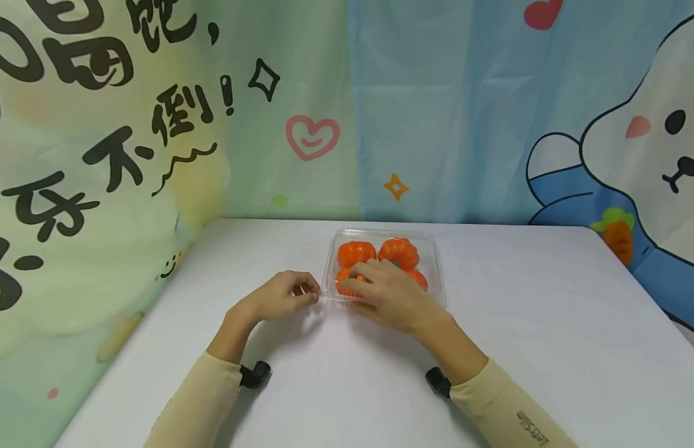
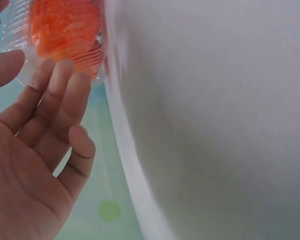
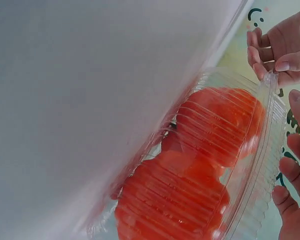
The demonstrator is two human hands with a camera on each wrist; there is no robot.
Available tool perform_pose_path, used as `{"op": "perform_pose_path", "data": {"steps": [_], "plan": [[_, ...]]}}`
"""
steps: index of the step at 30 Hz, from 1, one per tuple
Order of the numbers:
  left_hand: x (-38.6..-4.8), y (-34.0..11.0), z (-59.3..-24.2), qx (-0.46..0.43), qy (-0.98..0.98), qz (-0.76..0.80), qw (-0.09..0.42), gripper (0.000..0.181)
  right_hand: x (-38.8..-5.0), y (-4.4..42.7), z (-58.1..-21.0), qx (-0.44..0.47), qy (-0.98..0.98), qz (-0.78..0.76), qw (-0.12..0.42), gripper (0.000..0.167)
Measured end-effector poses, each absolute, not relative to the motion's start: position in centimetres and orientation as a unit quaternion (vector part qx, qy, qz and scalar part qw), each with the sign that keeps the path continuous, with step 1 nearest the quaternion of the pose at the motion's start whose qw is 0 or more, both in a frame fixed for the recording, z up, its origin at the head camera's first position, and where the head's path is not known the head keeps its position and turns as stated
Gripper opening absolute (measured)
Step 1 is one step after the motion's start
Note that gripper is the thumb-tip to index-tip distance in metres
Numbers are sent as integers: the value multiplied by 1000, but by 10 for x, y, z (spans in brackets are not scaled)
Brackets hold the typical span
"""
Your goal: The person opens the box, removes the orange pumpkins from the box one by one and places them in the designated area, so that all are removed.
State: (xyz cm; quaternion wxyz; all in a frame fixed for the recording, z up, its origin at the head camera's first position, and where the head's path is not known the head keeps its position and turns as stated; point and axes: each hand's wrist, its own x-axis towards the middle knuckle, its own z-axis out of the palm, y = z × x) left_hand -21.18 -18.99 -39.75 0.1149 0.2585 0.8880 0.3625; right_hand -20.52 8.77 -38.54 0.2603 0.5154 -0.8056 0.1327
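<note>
A clear plastic box (image 1: 439, 280) stands on the white table, holding several orange, lobed, pumpkin-like pieces (image 1: 399, 252). At its near left corner my left hand (image 1: 285, 295) pinches the rim between thumb and fingertips; the right wrist view shows that thumb (image 3: 290, 61) on the box corner. My right hand (image 1: 394, 295) reaches over the near side with fingers spread and loosely bent, covering part of the front pieces. Ridged clear plastic (image 3: 190, 185) lies in front of the orange pieces in the right wrist view. Whether the right fingertips touch the box, I cannot tell.
White cloth covers the table (image 1: 520, 323), whose far edge runs just behind the box. A printed curtain (image 1: 302, 74) with writing, hearts and a cartoon animal hangs behind and along the left side. Dark wrist cameras (image 1: 256, 374) sit at both sleeve cuffs.
</note>
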Motion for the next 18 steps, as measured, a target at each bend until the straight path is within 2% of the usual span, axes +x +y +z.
{"op": "perform_pose_path", "data": {"steps": [6,12,18], "plan": [[-217,-190,-403,254,862,407,161,20,-206,85,-387,525,-796,144,264,25],[-218,-192,-402,252,845,433,185,27,-207,80,-387,532,-796,138,252,22],[-220,-195,-405,232,833,459,204,25,-210,75,-384,542,-794,119,248,13]]}}
